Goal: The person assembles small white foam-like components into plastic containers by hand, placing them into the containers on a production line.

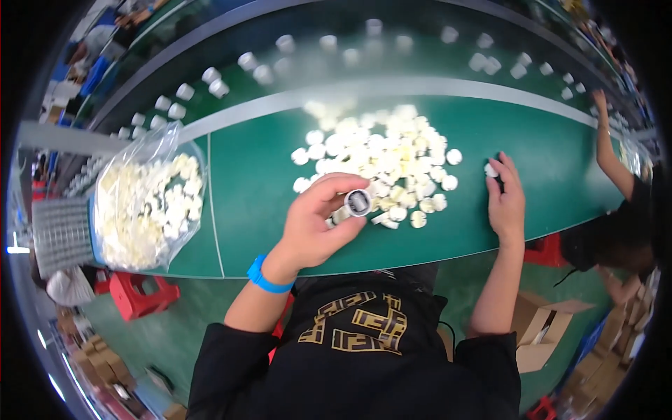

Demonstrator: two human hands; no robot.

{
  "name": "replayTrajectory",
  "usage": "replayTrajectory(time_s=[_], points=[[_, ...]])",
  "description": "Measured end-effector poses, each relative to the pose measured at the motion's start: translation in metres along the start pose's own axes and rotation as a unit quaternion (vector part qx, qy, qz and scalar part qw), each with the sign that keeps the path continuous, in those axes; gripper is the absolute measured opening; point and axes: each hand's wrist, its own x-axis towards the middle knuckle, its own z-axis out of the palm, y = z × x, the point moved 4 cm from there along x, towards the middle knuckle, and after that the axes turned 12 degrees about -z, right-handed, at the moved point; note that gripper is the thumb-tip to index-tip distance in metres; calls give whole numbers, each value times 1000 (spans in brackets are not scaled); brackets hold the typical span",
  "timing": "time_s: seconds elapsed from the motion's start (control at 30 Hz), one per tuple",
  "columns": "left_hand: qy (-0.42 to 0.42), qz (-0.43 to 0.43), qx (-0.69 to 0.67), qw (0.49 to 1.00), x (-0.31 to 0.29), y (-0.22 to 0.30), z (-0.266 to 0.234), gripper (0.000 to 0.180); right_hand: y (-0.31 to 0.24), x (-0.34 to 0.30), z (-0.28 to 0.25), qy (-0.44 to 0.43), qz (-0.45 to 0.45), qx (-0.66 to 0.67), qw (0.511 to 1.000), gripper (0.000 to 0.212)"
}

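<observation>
My left hand (323,218), with a blue band at the wrist, is closed round a small white cup (358,203). The cup's round end faces up and shows a dark inside with something pale in it. To the right, my right hand (508,203) pinches a small white round piece (490,170) between thumb and fingers, low over the green table (259,175). Between the hands and beyond them spreads a loose heap of white and cream round pieces (392,154). Some of the heap is hidden behind my left hand.
A clear plastic bag (150,210) of similar pieces lies at the table's left, by a grey crate (61,234). Past a pale rail (434,87), white cups (262,74) stand along a green belt. Another person's arm (612,157) reaches in at right. A red stool (143,294) stands below.
</observation>
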Motion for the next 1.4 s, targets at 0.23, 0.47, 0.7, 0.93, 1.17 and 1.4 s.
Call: replayTrajectory(time_s=[0.23,0.47,0.7,0.93,1.17,1.4], points=[[-3,13,-39,999,-14,-2,-1,47,-55,-2,-4,18,60,212,975,35],[-33,50,82,995,-21,3,4,49,-219,10,21,-93,-156,344,921,41],[-52,38,31,997,-31,-2,-2,50,-234,9,19,-138,-153,256,944,38],[-73,50,-61,994,-35,-8,-8,50,-252,5,14,-113,-199,206,951,34],[-84,55,-65,993,-41,-5,-5,50,-241,2,20,-74,-134,339,928,23],[-68,19,47,996,-39,-4,-5,49,-235,7,26,-121,-93,321,935,17]])
